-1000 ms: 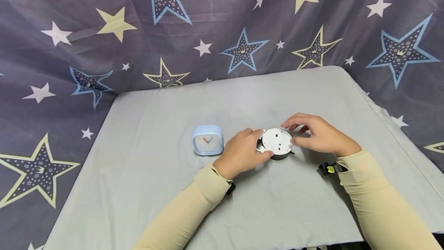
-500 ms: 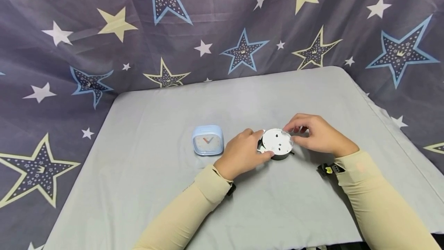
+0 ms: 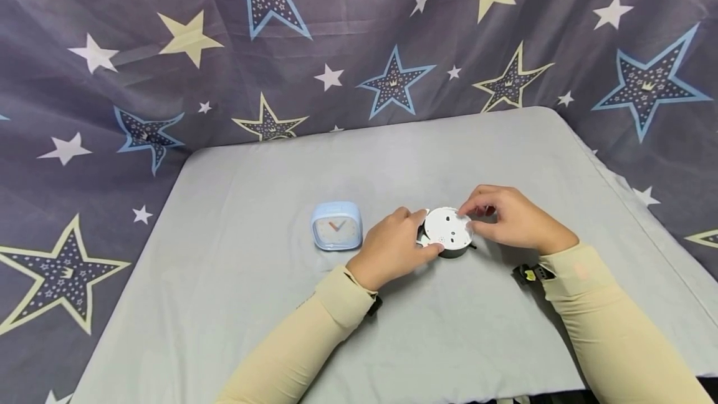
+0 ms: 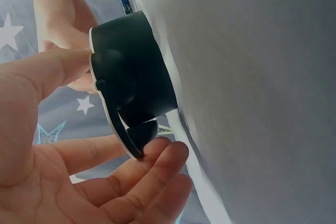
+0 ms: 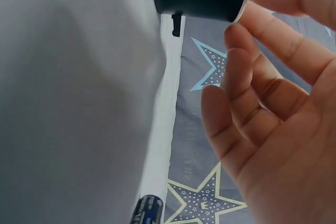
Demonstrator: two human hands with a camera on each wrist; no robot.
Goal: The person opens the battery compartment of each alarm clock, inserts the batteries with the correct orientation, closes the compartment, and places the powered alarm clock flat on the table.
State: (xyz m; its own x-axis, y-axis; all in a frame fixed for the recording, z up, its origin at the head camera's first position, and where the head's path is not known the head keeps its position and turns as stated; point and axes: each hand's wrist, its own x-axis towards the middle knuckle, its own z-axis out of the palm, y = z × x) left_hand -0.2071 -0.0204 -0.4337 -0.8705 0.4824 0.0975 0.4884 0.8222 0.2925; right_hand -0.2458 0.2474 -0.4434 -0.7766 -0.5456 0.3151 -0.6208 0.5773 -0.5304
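Note:
A round alarm clock (image 3: 449, 230) lies face down on the grey cloth, its white back up and its black side (image 4: 139, 61) showing in the left wrist view. My left hand (image 3: 388, 248) grips its left end, thumb on the near edge and fingers at the far edge by a dark rounded bell (image 4: 143, 134). At the clock's right rim, my right hand (image 3: 507, 217) has curled thumb and index finger on the white back. Whether a small part sits between those fingertips is hidden. A black foot (image 5: 176, 25) sticks out from the clock's side.
A light blue square clock (image 3: 336, 227) stands left of my left hand. A dark cylinder with lettering, like a battery (image 5: 147, 211), lies on the grey-covered table (image 3: 269, 304) and shows in both wrist views. Behind the table hangs a star-patterned curtain (image 3: 348, 24).
My right hand has shifted slightly left, bringing its thumb and index fingertips further over the clock's back. The left hand and both clocks have stayed in place.

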